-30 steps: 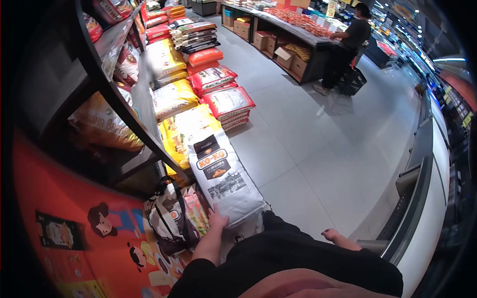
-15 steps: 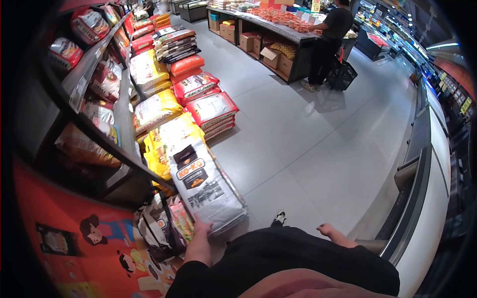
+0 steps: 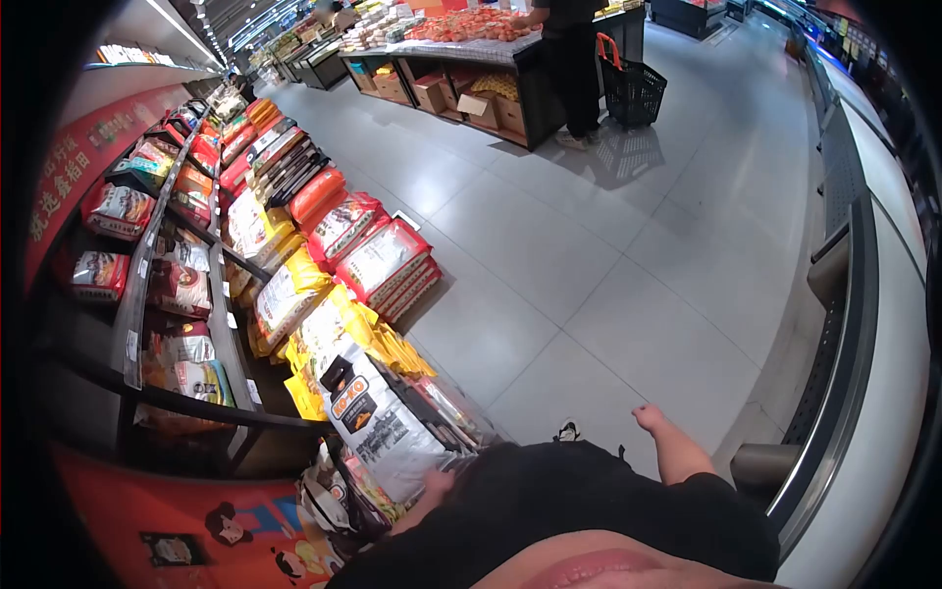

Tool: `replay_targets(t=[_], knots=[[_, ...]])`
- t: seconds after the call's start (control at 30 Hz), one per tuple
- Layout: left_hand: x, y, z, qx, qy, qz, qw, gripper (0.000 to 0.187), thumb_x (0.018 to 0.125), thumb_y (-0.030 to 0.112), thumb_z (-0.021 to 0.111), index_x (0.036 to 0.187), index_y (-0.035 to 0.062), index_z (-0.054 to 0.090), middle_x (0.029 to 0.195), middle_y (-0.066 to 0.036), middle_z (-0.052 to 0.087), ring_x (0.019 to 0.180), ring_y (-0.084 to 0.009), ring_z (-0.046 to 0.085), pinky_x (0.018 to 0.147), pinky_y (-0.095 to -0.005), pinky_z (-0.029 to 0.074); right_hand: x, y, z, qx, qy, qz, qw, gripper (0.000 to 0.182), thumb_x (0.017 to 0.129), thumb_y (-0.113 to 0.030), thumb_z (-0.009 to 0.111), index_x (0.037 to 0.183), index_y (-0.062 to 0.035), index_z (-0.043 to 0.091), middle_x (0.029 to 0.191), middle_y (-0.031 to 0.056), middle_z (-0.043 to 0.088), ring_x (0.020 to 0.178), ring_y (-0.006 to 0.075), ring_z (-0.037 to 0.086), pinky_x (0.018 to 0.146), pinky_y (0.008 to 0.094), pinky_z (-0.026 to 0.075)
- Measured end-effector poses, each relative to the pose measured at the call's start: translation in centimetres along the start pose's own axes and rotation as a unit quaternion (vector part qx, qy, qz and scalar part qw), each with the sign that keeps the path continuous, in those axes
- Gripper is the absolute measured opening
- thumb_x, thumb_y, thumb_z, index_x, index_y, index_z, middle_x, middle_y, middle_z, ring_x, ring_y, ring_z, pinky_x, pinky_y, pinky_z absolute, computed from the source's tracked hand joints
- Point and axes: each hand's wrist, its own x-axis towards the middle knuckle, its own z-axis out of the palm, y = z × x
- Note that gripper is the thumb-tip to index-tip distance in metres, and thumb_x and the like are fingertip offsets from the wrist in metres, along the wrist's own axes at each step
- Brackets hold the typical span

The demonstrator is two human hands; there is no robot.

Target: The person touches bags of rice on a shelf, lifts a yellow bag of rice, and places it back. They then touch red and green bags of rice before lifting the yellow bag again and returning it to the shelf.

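**Bright store light, heavy fisheye warp**

Even overhead light fills the aisle; ceiling strips glow at the top left. The grey floor point(image 3: 608, 265) shows a soft sheen and a faint shadow beside the basket point(image 3: 633, 88). Straight lines bow strongly, corners fall to black, and the nearest clothing at the bottom edge blurs.
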Motion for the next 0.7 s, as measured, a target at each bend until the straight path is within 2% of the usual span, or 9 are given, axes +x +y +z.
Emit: replay_targets(t=[0.1, 0.17, 0.27, 0.33, 0.43, 0.47, 0.6, 0.63, 0.7], knots=[[0.5, 2.4, -1.3, 0.005, -0.019, 0.071, 0.997, 0.069, 0.081, 0.044, 0.068, 0.130, -0.0035, 0.057, 0.127, -0.025, 0.062, 0.120, -0.0379, 0.059, 0.103, -0.0423, 0.046, 0.3, 6.5, 2.1, -0.085, -0.028, 0.025, 0.996, 0.044, 0.085, -0.036, 0.064, 0.107, 0.0012, 0.072, 0.110, 0.0231, 0.070, 0.107, 0.0357, 0.066, 0.093, 0.0417, 0.052], [1.7, 3.8, -2.9, -0.001, -0.006, 0.091, 0.996, 0.064, 0.081, 0.041, 0.068, 0.127, -0.0023, 0.061, 0.121, -0.024, 0.066, 0.115, -0.0364, 0.063, 0.100, -0.0413, 0.049, 0.8, 11.8, 4.9, -0.096, 0.005, 0.028, 0.995, 0.043, 0.086, -0.037, 0.062, 0.097, 0.0033, 0.073, 0.099, 0.0234, 0.072, 0.097, 0.0367, 0.068, 0.089, 0.0428, 0.052], [3.1, 5.8, -5.2, -0.005, 0.011, 0.068, 0.998, 0.060, 0.083, 0.039, 0.065, 0.128, -0.0008, 0.062, 0.118, -0.024, 0.067, 0.112, -0.0345, 0.065, 0.098, -0.0392, 0.050, 0.1, 15.0, 6.3, -0.065, -0.049, 0.099, 0.992, 0.044, 0.088, -0.038, 0.060, 0.085, 0.0050, 0.072, 0.082, 0.0216, 0.071, 0.079, 0.0344, 0.068, 0.078, 0.0443, 0.053], [3.8, 7.7, -6.4, -0.027, 0.001, 0.044, 0.999, 0.060, 0.082, 0.038, 0.064, 0.128, 0.0007, 0.062, 0.120, -0.024, 0.066, 0.112, -0.0354, 0.065, 0.099, -0.0393, 0.050, -1.8, 14.3, 6.1, -0.038, -0.062, 0.116, 0.991, 0.045, 0.088, -0.038, 0.060, 0.083, 0.0051, 0.071, 0.075, 0.0201, 0.070, 0.071, 0.0319, 0.066, 0.074, 0.0441, 0.052], [6.7, 8.3, -5.8, -0.015, 0.011, 0.102, 0.995, 0.061, 0.081, 0.039, 0.064, 0.128, -0.0002, 0.062, 0.118, -0.024, 0.067, 0.111, -0.0358, 0.065, 0.099, -0.0393, 0.050, -2.5, 12.1, 5.0, -0.028, -0.128, 0.164, 0.978, 0.052, 0.085, -0.041, 0.059, 0.110, 0.0035, 0.069, 0.123, 0.0279, 0.063, 0.119, 0.0414, 0.058, 0.102, 0.0439, 0.045], [7.4, 8.4, -5.5, -0.005, 0.025, 0.109, 0.994, 0.061, 0.081, 0.039, 0.064, 0.127, -0.0007, 0.062, 0.121, -0.024, 0.066, 0.114, -0.0355, 0.064, 0.100, -0.0392, 0.049, -1.9, 11.5, 5.0, -0.032, -0.127, 0.153, 0.980, 0.052, 0.085, -0.041, 0.059, 0.110, 0.0032, 0.069, 0.122, 0.0276, 0.063, 0.119, 0.0412, 0.058, 0.102, 0.0439, 0.045], [6.8, 12.4, -8.4, -0.053, -0.067, 0.056, 0.995, 0.063, 0.081, 0.040, 0.064, 0.127, -0.0013, 0.062, 0.128, -0.024, 0.062, 0.122, -0.0350, 0.059, 0.104, -0.0386, 0.046, 1.6, 9.1, 4.5, -0.066, -0.119, 0.084, 0.987, 0.051, 0.084, -0.041, 0.060, 0.110, 0.0022, 0.070, 0.121, 0.0264, 0.064, 0.118, 0.0403, 0.059, 0.102, 0.0440, 0.046], [8.4, 12.1, -7.9, -0.047, -0.060, 0.060, 0.995, 0.063, 0.081, 0.040, 0.064, 0.127, -0.0017, 0.062, 0.128, -0.025, 0.062, 0.121, -0.0351, 0.059, 0.104, -0.0385, 0.046, 2.3, 7.7, 4.0, -0.082, -0.118, 0.059, 0.988, 0.051, 0.084, -0.041, 0.060, 0.110, 0.0020, 0.070, 0.121, 0.0261, 0.064, 0.118, 0.0401, 0.059, 0.101, 0.0440, 0.046], [11.6, 10.9, -7.0, -0.041, -0.045, 0.067, 0.996, 0.063, 0.081, 0.040, 0.064, 0.127, -0.0027, 0.061, 0.127, -0.025, 0.063, 0.121, -0.0352, 0.060, 0.104, -0.0382, 0.046, 3.4, 4.4, 3.3, -0.043, -0.058, 0.062, 0.995, 0.045, 0.086, -0.039, 0.062, 0.100, 0.0023, 0.072, 0.098, 0.0201, 0.070, 0.093, 0.0328, 0.065, 0.084, 0.0438, 0.051]])
